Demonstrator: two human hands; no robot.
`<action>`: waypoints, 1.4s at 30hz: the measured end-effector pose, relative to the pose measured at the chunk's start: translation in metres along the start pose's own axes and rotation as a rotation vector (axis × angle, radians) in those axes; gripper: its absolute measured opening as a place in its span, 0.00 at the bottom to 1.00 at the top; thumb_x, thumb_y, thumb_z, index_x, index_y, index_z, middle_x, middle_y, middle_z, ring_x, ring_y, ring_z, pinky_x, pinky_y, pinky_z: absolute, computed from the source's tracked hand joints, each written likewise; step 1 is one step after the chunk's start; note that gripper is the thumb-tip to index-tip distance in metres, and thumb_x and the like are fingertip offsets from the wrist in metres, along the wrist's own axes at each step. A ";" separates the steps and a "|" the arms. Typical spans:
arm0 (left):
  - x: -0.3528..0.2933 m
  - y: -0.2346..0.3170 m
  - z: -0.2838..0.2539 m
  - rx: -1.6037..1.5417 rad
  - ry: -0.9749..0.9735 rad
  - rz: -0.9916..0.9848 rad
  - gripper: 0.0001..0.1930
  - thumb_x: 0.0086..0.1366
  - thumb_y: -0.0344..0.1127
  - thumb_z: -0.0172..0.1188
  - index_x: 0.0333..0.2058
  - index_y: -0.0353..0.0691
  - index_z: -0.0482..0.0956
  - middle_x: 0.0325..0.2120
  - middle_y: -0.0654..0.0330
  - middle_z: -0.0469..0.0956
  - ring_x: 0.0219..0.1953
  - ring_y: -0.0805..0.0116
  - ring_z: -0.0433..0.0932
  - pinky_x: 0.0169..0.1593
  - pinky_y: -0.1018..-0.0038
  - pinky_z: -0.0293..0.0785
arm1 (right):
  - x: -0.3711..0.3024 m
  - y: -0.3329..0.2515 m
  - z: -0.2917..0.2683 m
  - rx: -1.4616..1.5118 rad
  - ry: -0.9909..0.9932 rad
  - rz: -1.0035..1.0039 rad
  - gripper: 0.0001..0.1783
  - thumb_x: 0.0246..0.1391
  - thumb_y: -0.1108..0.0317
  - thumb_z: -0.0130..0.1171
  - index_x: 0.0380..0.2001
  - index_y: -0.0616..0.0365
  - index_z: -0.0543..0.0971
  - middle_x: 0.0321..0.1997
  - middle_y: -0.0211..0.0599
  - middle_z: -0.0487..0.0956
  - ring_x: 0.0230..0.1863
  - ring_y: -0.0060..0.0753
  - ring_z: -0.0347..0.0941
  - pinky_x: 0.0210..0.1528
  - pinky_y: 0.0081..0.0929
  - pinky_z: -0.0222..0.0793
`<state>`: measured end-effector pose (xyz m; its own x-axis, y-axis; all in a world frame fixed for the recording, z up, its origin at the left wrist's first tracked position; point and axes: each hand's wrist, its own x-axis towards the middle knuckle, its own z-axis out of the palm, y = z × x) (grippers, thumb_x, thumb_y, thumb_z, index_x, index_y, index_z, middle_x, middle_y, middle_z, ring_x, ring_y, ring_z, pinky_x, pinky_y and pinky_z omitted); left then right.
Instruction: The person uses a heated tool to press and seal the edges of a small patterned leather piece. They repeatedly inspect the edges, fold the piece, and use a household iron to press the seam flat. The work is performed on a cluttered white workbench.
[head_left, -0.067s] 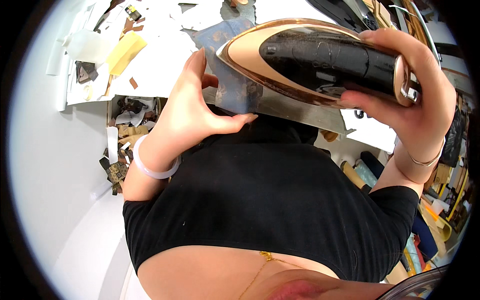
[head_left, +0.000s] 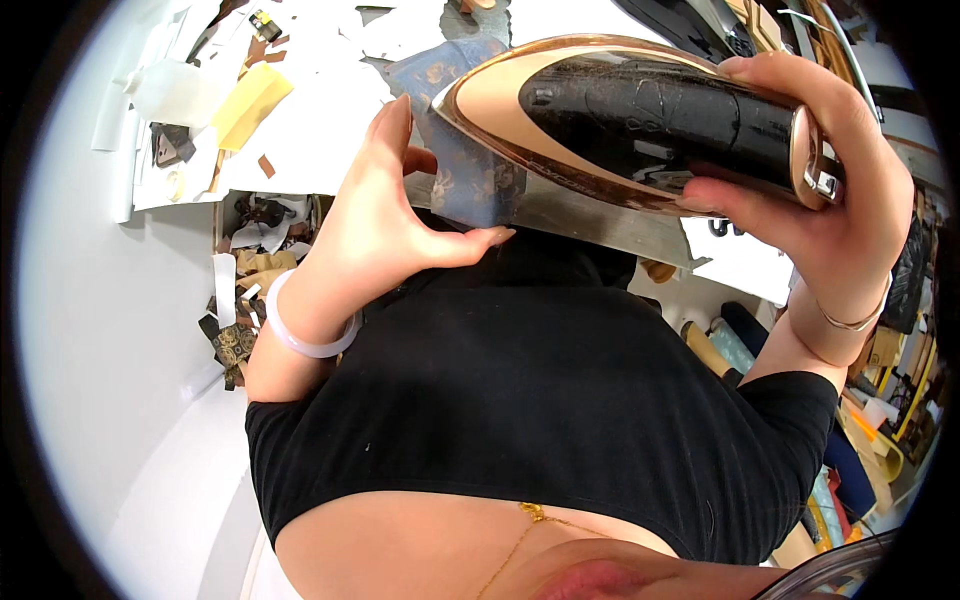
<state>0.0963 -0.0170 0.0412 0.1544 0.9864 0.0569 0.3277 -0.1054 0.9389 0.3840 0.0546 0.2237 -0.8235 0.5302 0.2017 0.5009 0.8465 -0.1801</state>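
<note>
My right hand (head_left: pixel 855 170) is closed around the black grip of a clothes iron (head_left: pixel 640 120), with a copper-coloured and beige body. The iron's pointed tip faces left, over a piece of dark blue cloth (head_left: pixel 470 185) patterned with faint gold flowers. Part of the cloth disappears beneath the iron. At the cloth's left side, my left hand (head_left: pixel 375 215) is open, thumb and fingers spread apart. Its thumb lies along the near edge, while the other fingertips are beside the left edge. Whether they press on the cloth I cannot tell.
On the white tabletop (head_left: pixel 320 120) are a yellow block (head_left: pixel 252 105), a translucent bottle (head_left: pixel 175 92) and dark scraps. A grey sheet (head_left: pixel 600 215) lies under the iron. Below the table at left, a bin holds offcuts (head_left: pixel 235 345). Rolls of material (head_left: pixel 735 340) stand at right.
</note>
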 end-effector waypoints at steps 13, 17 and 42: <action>0.013 0.005 0.004 0.122 0.004 0.031 0.59 0.41 0.43 0.83 0.67 0.22 0.59 0.57 0.43 0.69 0.51 0.55 0.77 0.53 0.66 0.79 | 0.004 0.015 0.003 -0.017 -0.022 -0.050 0.37 0.38 0.68 0.83 0.53 0.64 0.79 0.48 0.42 0.85 0.48 0.38 0.84 0.52 0.28 0.82; 0.015 0.007 0.005 0.085 -0.005 -0.065 0.57 0.41 0.43 0.83 0.66 0.22 0.60 0.57 0.43 0.71 0.53 0.55 0.77 0.54 0.66 0.78 | 0.003 0.019 0.004 0.022 -0.032 -0.046 0.37 0.37 0.68 0.83 0.54 0.64 0.79 0.49 0.42 0.85 0.49 0.38 0.84 0.53 0.28 0.81; 0.028 0.018 -0.004 -0.397 -0.322 -0.379 0.48 0.47 0.37 0.79 0.61 0.14 0.64 0.46 0.48 0.82 0.43 0.68 0.83 0.49 0.75 0.79 | -0.004 -0.004 -0.004 -0.118 -0.137 -0.128 0.44 0.28 0.64 0.85 0.54 0.63 0.78 0.45 0.41 0.86 0.39 0.32 0.85 0.39 0.23 0.83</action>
<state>0.1025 0.0089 0.0609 0.3880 0.8523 -0.3507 0.0533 0.3592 0.9318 0.3863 0.0489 0.2274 -0.9070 0.4131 0.0820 0.4106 0.9106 -0.0460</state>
